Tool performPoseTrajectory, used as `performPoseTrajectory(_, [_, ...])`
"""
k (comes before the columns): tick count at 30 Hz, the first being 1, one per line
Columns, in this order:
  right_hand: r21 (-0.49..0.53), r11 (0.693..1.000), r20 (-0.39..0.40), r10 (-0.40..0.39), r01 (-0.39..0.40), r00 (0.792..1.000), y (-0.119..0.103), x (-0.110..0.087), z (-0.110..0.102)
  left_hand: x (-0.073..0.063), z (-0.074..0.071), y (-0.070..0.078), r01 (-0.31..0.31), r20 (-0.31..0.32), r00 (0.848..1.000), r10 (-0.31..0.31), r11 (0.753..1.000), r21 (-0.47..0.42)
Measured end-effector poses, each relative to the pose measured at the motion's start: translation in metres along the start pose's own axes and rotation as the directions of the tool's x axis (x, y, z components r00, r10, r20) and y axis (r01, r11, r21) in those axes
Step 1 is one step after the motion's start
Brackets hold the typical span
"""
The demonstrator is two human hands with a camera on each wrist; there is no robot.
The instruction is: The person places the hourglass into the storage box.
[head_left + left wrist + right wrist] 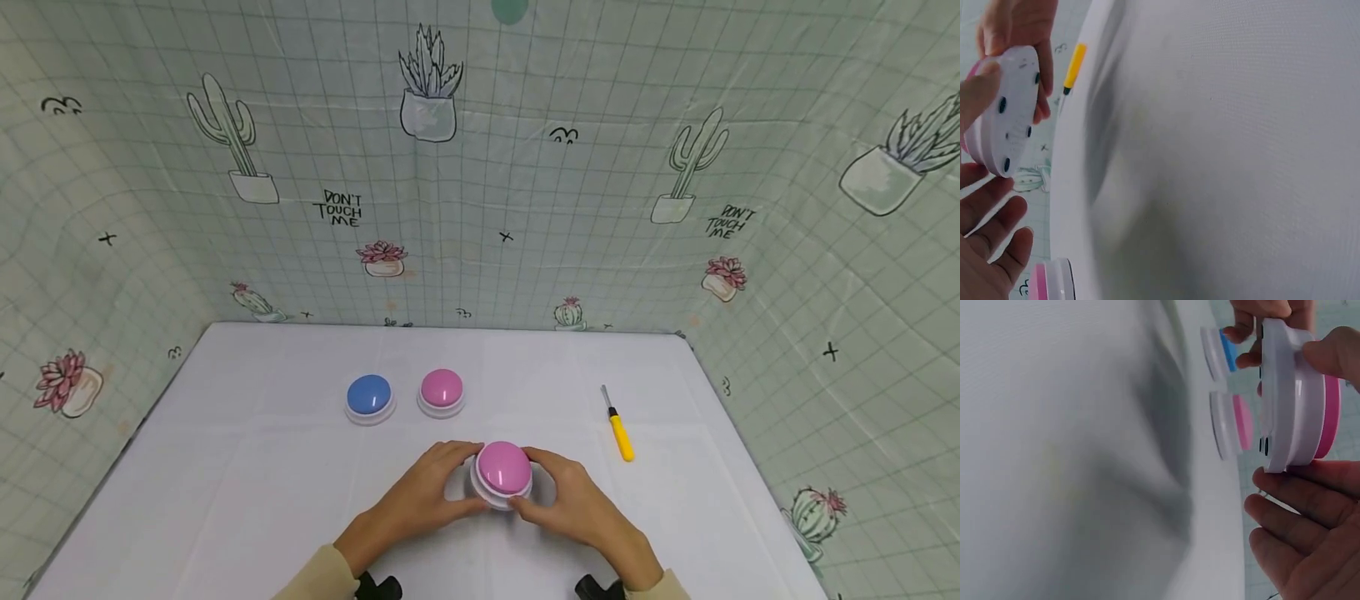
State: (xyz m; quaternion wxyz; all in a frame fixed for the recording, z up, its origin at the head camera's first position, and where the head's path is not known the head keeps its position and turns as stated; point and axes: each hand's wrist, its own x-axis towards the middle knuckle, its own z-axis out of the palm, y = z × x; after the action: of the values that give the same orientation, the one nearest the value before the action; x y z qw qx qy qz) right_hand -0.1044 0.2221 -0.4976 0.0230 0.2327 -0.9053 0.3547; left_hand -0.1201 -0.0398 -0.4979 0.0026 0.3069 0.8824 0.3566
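Observation:
A push button with a glossy pink dome and white base (505, 468) is held between both hands near the front middle of the table. My left hand (431, 492) grips its left side, thumb at the near edge and fingers at the far edge. On the other side, my right hand (573, 504) grips it the same way. The wrist views show the button raised off the table; its white underside (1016, 119) has small dark feet or holes. Beyond the hands stand a blue button (368, 394) and a second pink button (442, 388), both dome up.
To the right lies a screwdriver (619, 433) with a yellow handle, its tip pointing to the back. A white cloth covers the table (225, 467). Grid-patterned fabric (480, 183) with cactus drawings walls the back and both sides.

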Motion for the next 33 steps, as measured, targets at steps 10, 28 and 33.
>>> performPoseTrajectory(10, [0.082, 0.993, 0.024, 0.081, -0.082, 0.996, -0.004, 0.010, -0.011, 0.002, 0.000, -0.010, -0.159, -0.140, 0.974, 0.180, 0.976, 0.150])
performPoseTrajectory(28, [0.115, 0.984, 0.096, 0.121, -0.132, 0.988, -0.015, 0.014, -0.006, 0.000, -0.006, -0.022, -0.359, -0.220, 0.875, 0.431, 0.883, 0.303])
performPoseTrajectory(33, [0.157, 0.978, 0.142, 0.116, -0.138, 0.983, -0.019, 0.021, -0.006, 0.001, -0.005, -0.024, -0.384, -0.209, 0.903, 0.376, 0.923, 0.007])
